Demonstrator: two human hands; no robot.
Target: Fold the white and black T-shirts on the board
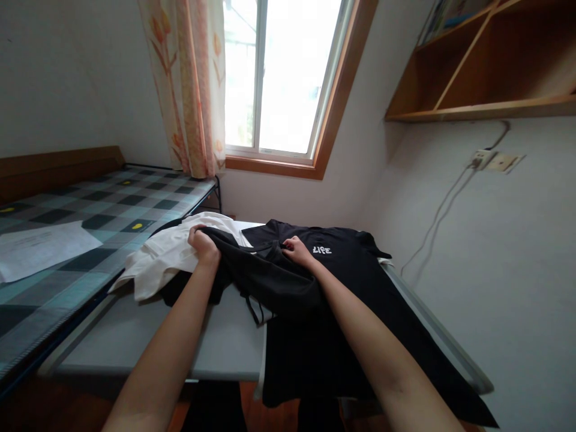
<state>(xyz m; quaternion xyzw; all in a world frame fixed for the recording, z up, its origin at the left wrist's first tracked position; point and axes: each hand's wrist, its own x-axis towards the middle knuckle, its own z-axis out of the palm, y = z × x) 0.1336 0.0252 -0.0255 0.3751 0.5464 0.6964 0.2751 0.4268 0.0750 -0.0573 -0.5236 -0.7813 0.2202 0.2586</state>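
Note:
My left hand (204,246) is closed on one end of a dark garment (270,279). My right hand (299,252) pinches its edge farther right. Between them the garment sags in folds, with thin black cords (256,313) hanging below; its exact kind is unclear. Under and beside it, a black T-shirt (360,288) with white lettering on it lies spread out on the right, its hem over the table's front edge. A crumpled white garment (168,252) lies behind my left hand, with some black cloth beneath it. All this rests on a light grey table (229,342).
A bed with a checked mattress (112,204) stands at the left, with sheets of paper (45,246) on it. Behind the table are a floral curtain (193,90) and a window (297,72). Wooden shelves (486,108) and a socket (483,159) with a cable are on the right wall.

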